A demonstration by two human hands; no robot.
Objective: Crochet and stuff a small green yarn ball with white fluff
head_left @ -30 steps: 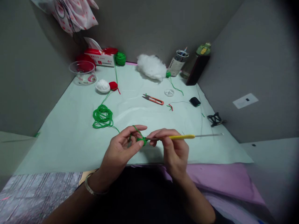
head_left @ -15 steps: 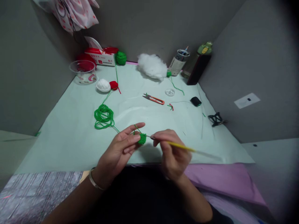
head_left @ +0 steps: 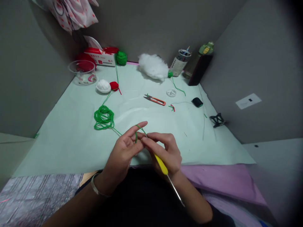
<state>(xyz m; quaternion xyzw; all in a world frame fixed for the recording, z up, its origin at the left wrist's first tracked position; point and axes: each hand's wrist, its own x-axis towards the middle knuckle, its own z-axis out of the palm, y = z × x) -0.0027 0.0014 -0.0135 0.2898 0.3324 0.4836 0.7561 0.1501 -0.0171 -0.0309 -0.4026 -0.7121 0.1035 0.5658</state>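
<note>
My left hand (head_left: 124, 150), palm partly turned up, pinches a small green crochet piece that is now almost wholly hidden behind the fingers of both hands. A strand of green yarn (head_left: 141, 128) passes over its raised index finger. My right hand (head_left: 168, 151) grips a crochet hook (head_left: 161, 164) by its yellow handle, the metal rear end slanting down toward my forearm. The fingertips of both hands meet, and the hook's working tip is mostly covered there. From my left hand the yarn leads to a loose green coil (head_left: 104, 118) on the table.
Orange thread snips (head_left: 155, 100) lie beyond my hands. White stuffing (head_left: 153, 67), a pen holder (head_left: 179, 63) and a bottle (head_left: 201, 64) stand at the back. White yarn (head_left: 103, 86), red yarn (head_left: 114, 86) and a plastic tub (head_left: 84, 74) are at left; a black clip (head_left: 218, 120) lies right.
My right hand has moved left against my left hand and turned, so the hook's rear end swings from pointing right to pointing down toward me. The green crochet piece has become hidden.
</note>
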